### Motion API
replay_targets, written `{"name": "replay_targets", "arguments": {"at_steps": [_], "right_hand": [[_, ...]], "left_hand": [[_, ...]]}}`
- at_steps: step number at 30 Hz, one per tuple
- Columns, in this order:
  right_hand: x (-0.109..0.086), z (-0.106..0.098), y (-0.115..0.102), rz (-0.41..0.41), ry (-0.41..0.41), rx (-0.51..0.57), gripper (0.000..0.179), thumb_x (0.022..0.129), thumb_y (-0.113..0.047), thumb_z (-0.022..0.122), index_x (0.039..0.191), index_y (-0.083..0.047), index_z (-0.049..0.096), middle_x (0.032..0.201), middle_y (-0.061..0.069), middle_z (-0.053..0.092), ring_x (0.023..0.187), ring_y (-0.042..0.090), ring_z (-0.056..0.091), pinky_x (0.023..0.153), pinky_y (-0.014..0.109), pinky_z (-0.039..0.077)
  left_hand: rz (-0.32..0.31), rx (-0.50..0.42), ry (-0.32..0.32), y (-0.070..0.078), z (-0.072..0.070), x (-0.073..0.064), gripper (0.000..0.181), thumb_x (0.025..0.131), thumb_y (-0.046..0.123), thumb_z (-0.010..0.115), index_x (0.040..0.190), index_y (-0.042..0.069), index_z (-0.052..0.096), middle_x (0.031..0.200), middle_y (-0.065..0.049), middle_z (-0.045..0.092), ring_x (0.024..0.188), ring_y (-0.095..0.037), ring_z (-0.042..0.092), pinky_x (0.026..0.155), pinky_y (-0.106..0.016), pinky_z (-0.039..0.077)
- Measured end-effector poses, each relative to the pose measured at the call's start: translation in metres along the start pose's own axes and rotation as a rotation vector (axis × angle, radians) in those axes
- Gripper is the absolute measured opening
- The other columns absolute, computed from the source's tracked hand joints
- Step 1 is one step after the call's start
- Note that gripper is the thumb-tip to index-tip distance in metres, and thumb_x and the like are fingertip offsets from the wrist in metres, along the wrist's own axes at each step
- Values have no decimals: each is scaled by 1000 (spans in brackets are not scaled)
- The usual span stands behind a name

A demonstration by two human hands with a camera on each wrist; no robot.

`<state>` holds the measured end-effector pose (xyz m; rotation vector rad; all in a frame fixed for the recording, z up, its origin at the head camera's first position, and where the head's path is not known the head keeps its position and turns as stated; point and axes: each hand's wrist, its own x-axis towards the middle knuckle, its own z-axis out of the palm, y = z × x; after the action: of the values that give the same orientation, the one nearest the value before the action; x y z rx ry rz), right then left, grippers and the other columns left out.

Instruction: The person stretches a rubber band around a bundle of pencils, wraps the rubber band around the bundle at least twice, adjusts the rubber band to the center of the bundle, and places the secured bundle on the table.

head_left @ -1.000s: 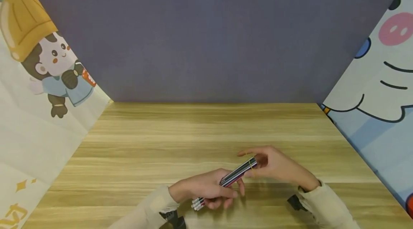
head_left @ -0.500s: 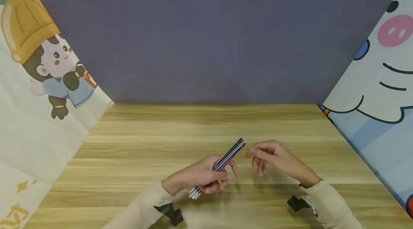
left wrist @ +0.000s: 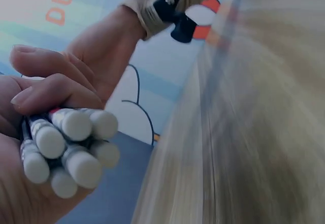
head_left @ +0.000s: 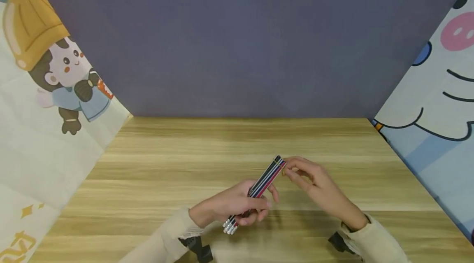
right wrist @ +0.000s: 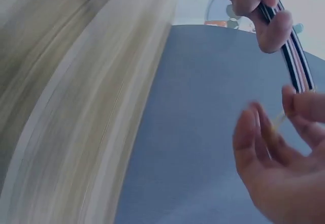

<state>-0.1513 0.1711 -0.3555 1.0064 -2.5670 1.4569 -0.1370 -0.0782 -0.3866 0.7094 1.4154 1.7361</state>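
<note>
A bundle of striped pencils (head_left: pixel 267 178) slants upward in my left hand (head_left: pixel 237 203), which grips it around the middle, thumb across the front. White eraser ends (left wrist: pixel 84 165) cluster below the palm in the left wrist view. At the bundle's upper end, a thin yellow rubber band (right wrist: pixel 278 120) stretches between the fingers of my right hand (head_left: pixel 320 178). Thumb and fingertips of that hand pinch the band right beside the pencil ends. A yellow loop also crosses the pencils near their tops in the head view.
Beneath both hands lies a wood-grain table (head_left: pixel 166 152). A dark grey-blue panel (head_left: pixel 237 40) rises behind it. Cartoon-printed sheets flank it on the left (head_left: pixel 22 147) and right (head_left: pixel 437 164). Black camera mounts (head_left: pixel 201 250) hang under the wrists.
The right hand has come off the pencil end, drawn right, then returned to it with the band pinched. The left hand has tilted the pencils more steeply upward, still gripping them.
</note>
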Motion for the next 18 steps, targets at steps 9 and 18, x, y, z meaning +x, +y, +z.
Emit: {"name": "replay_targets", "arguments": {"at_steps": [9,18], "right_hand": [[-7,7,-14,-143,-69,-32,21,101,-6,56,105,-24,67,104,-6,65,90,10,62,74,30,54],[-6,13,-21,-123,138,-177,24,97,-7,64,103,-30,69,109,-13,63,107,11,52,89,29,46]], "left_hand": [[-2,122,115,-1,5,2,19,102,7,49,118,-3,50,62,0,54,35,-7,39,30,-23,27],[5,230,182,-8,9,6,15,101,2,46,114,-5,51,60,-2,54,33,-7,40,28,-23,28]]}}
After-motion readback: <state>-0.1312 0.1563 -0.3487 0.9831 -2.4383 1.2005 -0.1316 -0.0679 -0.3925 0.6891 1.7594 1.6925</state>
